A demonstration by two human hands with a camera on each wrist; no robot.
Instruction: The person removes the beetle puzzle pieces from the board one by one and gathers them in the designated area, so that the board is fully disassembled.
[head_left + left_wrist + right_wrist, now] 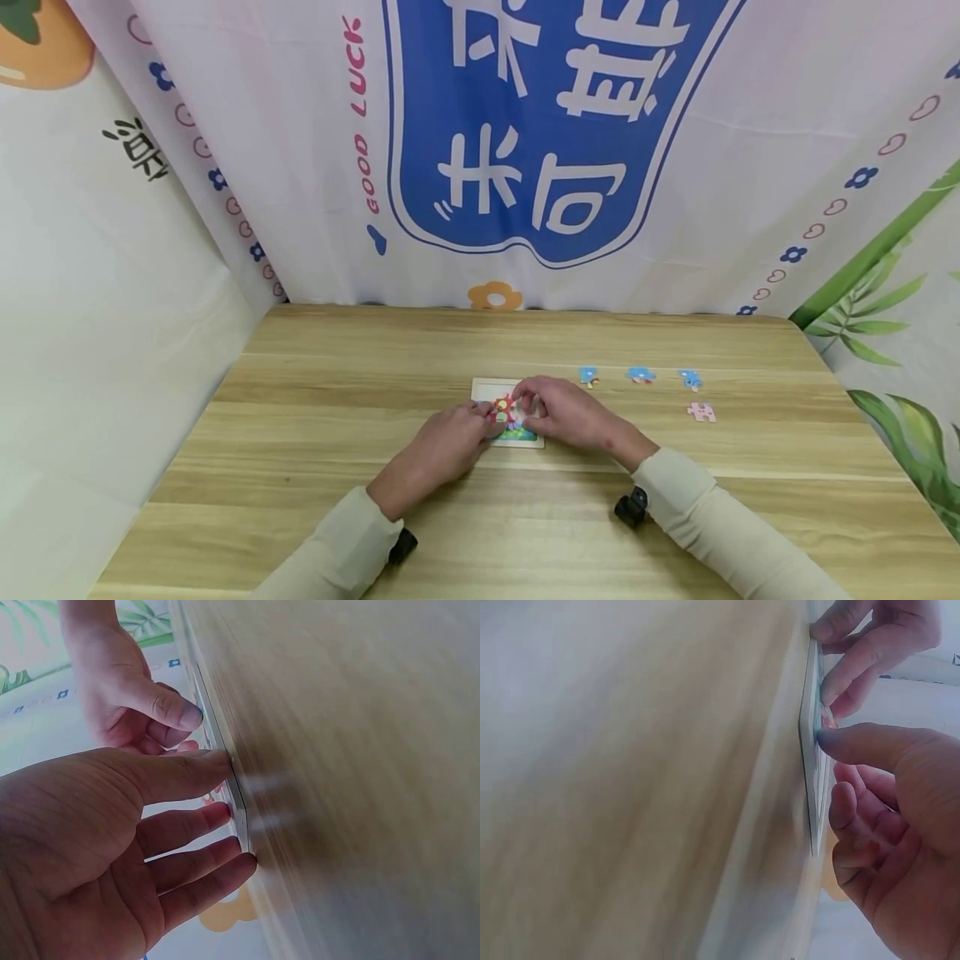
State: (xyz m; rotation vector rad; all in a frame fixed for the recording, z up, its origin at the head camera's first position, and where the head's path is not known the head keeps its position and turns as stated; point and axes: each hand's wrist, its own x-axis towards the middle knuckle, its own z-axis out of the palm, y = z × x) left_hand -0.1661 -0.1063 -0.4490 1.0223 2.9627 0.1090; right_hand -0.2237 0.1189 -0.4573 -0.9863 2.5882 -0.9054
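Observation:
A small jigsaw puzzle board [491, 389] with a pale rim lies flat on the wooden table, its upper part bare and white. Joined puzzle pieces [517, 434] with red, yellow and green print fill its lower part. My left hand [453, 437] rests at the board's left side, fingers extended; in the left wrist view its thumb [202, 766] touches the near edge. At the right side, my right hand [573, 414] touches the pieces, its thumb [862, 744] pressed down on the board and its other fingers loosely bent. Both hands hide parts of the picture.
To the right lie loose puzzle pieces: a blue one [588, 375], a second blue one [641, 374], a third blue one [690, 379] and a pink one [702, 412]. A printed curtain [315, 250] hangs along the table's back edge.

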